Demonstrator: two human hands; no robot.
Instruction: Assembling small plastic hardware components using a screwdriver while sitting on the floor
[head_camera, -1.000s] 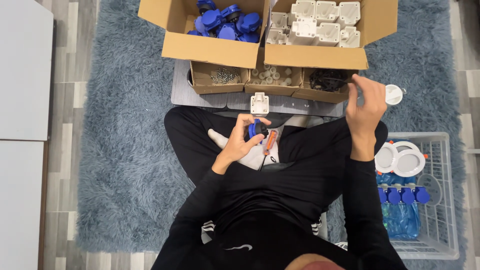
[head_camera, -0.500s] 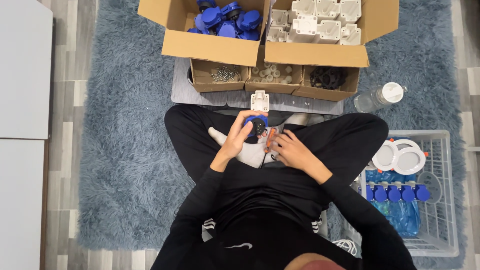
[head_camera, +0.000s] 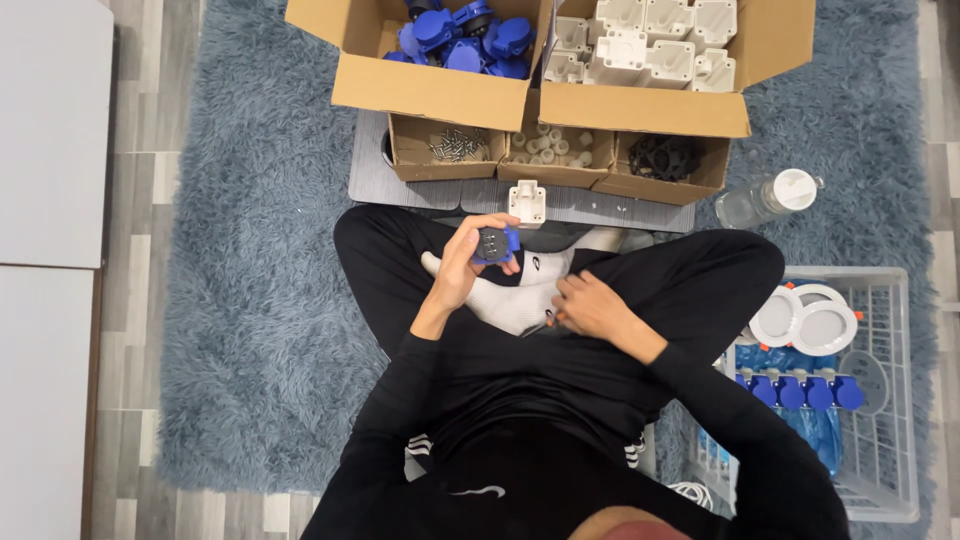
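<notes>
I sit cross-legged on a blue shag rug (head_camera: 250, 300). My left hand (head_camera: 462, 272) holds a small blue and black socket part (head_camera: 495, 243) up over my white sock (head_camera: 515, 300). Low on my lap, my right hand (head_camera: 592, 306) has its fingers curled around an orange-handled tool (head_camera: 551, 318), of which only a sliver shows. A white housing piece (head_camera: 527, 202) stands on the grey board (head_camera: 420, 190) just ahead of my knees.
Ahead are a cardboard box of blue parts (head_camera: 460, 30) and another holding white housings (head_camera: 650, 45). Small trays hold screws (head_camera: 452, 148), white caps (head_camera: 545, 145) and black rings (head_camera: 665, 157). A water bottle (head_camera: 765, 198) lies at right, near a wire basket (head_camera: 890, 440).
My right hand left the bottle lying on the rug at right and came back to my lap, closing on the orange tool. The left hand stays on the blue part.
</notes>
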